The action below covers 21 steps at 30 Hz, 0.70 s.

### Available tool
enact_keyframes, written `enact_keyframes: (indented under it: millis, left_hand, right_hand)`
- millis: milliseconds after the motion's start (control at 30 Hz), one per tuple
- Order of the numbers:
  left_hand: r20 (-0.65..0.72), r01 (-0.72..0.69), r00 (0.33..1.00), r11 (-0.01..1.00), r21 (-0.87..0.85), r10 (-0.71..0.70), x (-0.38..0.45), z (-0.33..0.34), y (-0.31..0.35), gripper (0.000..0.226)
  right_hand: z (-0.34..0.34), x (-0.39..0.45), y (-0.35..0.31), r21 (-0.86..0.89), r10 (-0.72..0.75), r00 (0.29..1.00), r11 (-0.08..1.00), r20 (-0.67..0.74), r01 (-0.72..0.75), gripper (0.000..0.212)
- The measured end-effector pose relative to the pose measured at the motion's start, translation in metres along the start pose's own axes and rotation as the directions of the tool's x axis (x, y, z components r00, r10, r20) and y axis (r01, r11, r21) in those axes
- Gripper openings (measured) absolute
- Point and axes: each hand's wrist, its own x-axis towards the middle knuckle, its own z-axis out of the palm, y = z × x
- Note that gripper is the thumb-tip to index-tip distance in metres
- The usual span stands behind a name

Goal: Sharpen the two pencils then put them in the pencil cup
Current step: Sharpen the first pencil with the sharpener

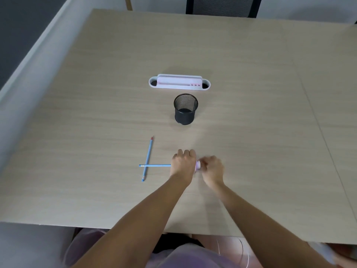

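Note:
My left hand (183,163) grips a blue pencil (156,165) that points left to right, its eraser end sticking out to the left. My right hand (212,169) is closed around a small pink sharpener (198,165) held between the two hands; the pencil's tip is hidden there. A second blue pencil (148,159) with a red tip lies on the table under the held one, crossing it near its lower end. The black mesh pencil cup (185,109) stands upright and empty beyond my hands.
A white and pink desk organizer (179,83) sits behind the cup. The wooden table (251,93) stretches wide on all sides. A dark chair (224,5) stands at the far edge, and a wall runs along the left.

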Motion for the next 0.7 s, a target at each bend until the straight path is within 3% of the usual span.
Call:
enact_keyframes:
  millis: [167, 233, 367, 467, 533, 600, 700]
  left_hand:
    - [0.026, 0.037, 0.999, 0.998, 0.05, -0.038, 0.003, 0.002, 0.001, 0.061]
    - [0.129, 0.015, 0.991, 0.995, 0.097, -0.027, 0.0, 0.0, 0.001, 0.052]
    - [0.088, -0.031, 0.996, 0.998, 0.06, 0.026, 0.0, 0.003, 0.0, 0.025]
    - [0.083, -0.041, 0.996, 0.999, 0.032, 0.038, 0.001, -0.002, 0.001, 0.025]
    - [0.063, -0.02, 0.998, 0.999, 0.039, 0.017, 0.001, -0.005, 0.001, 0.023]
    - [0.076, -0.001, 0.997, 0.999, 0.052, -0.003, 0.001, -0.009, 0.002, 0.027]
    - [0.094, 0.0, 0.996, 0.998, 0.057, -0.005, 0.003, -0.003, 0.003, 0.041]
  right_hand:
    - [-0.002, -0.065, 0.006, 0.173, -0.038, 0.999, 0.984, -0.014, 0.04, 0.033]
    - [-0.018, -0.062, -0.005, 0.27, -0.028, 0.999, 0.963, 0.042, 0.015, 0.037]
    - [-0.038, -0.027, -0.028, 0.352, -0.051, 0.994, 0.936, 0.096, 0.015, 0.038]
    - [-0.029, 0.005, -0.03, 0.26, -0.059, 0.998, 0.964, 0.021, 0.051, 0.042]
    - [-0.013, 0.021, -0.022, 0.213, 0.052, 0.999, 0.976, 0.003, -0.052, 0.041]
    - [0.001, 0.023, -0.013, 0.13, 0.168, 0.986, 0.978, -0.022, -0.163, 0.027]
    - [0.014, -0.003, -0.005, -0.005, 0.158, 0.985, 0.987, -0.064, -0.159, 0.021]
